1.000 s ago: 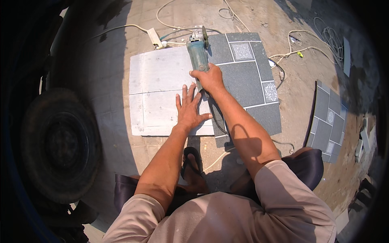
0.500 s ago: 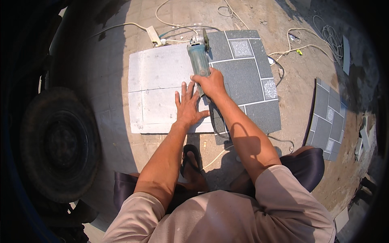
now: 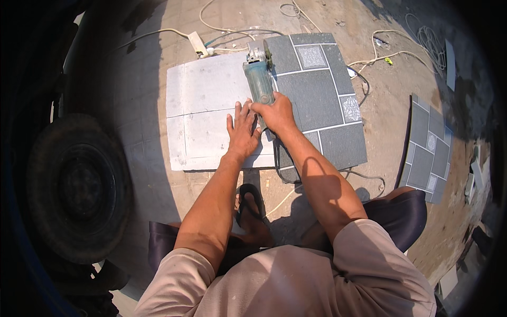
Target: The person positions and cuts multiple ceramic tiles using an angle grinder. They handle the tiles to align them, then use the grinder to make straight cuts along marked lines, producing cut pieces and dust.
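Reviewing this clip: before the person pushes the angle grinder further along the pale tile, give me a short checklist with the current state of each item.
1. Grip on tool: right hand wraps the rear of the angle grinder. Ok.
2. Workpiece held: left hand lies flat, fingers spread, on the pale tile. Ok.
3. Left fingers away from the disc: they rest beside the grinder's body, with the disc at the far end. Ok, though close to the tool.
4. Cord out of the cutting path: the cable loops back under the right forearm toward the body. Ok.
5. Foot protection: an open sandal sits just behind the tile. Not ok.
6. Disc guard and disc condition: too small to judge. Cannot tell.
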A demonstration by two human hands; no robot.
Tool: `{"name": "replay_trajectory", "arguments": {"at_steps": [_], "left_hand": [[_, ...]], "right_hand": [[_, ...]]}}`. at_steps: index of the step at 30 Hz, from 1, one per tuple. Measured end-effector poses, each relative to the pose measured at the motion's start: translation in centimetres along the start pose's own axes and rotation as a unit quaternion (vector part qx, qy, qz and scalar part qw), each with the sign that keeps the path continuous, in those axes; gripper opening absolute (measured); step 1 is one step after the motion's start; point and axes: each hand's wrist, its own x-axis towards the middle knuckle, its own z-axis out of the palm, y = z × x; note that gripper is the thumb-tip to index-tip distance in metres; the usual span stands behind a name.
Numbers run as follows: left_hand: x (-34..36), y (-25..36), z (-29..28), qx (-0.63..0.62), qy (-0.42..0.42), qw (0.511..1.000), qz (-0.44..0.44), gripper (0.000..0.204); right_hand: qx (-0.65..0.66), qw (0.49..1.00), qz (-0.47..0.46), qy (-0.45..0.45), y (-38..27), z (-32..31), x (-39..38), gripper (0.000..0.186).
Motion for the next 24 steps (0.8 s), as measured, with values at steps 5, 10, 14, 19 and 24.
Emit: {"name": "replay_trajectory", "arguments": {"at_steps": [5, 10, 14, 19, 24], "left_hand": [[0.1, 0.5, -0.4, -0.055, 0.016, 0.998, -0.01, 0.067], [0.2, 0.1, 0.2, -0.066, 0.059, 0.996, -0.001, 0.065], [0.2, 0.3, 0.3, -0.061, 0.082, 0.995, 0.0, 0.065], [0.2, 0.1, 0.2, -0.067, 0.137, 0.988, 0.022, 0.072], [1.6, -0.9, -0.4, -0.093, 0.214, 0.971, 0.052, 0.071]], "right_hand": [[0.001, 1.0, 0.017, -0.013, -0.5, -0.8, -1.4, 0.049], [0.015, 0.998, 0.046, -0.047, -0.7, -1.4, -2.2, 0.053], [0.03, 0.997, 0.054, -0.041, -0.2, -1.1, -2.8, 0.053], [0.02, 0.998, 0.051, -0.042, -0.2, -1.5, -4.0, 0.055], [-0.001, 1.0, 0.017, -0.009, 0.8, -1.2, -5.1, 0.046]]}}
